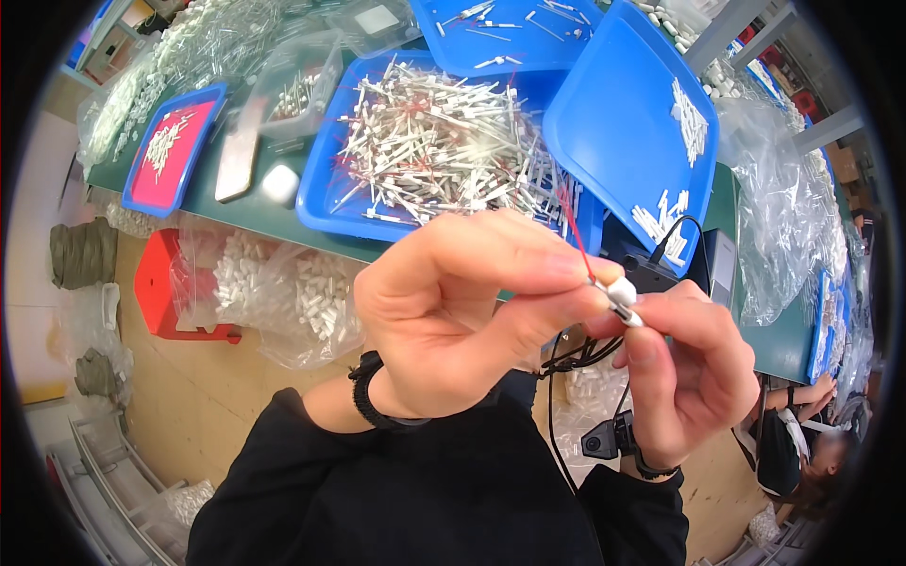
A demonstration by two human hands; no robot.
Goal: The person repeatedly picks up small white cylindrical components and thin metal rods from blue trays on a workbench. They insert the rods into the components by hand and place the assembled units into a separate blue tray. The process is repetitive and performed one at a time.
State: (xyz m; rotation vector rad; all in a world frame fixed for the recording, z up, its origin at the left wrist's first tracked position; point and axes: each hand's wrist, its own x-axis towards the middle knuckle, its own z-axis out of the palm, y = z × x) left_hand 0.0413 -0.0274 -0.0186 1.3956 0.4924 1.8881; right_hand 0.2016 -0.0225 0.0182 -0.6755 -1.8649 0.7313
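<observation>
In front of my chest, both hands meet on a thin metal-and-white rod [613, 302] with a red wire [575, 226] rising from its upper end. My left hand [444, 302] pinches the rod between thumb and index finger. My right hand [689, 363] is closed at the rod's lower, white-tipped end, thumb and index finger pressed around it. A rounded white piece [622, 289] sits against the rod between the two hands; how they join is too small to tell. Behind them, a blue tray [316, 193] holds a heap of similar white rods, some with red wires.
On the green table stand a tilted blue tray [604, 113] with white sticks, a smaller pink-lined tray [142, 198], a phone [236, 165] and a white case [280, 184]. A red stool [165, 288] and bagged white parts [321, 292] stand below. Another person [788, 443] is at right.
</observation>
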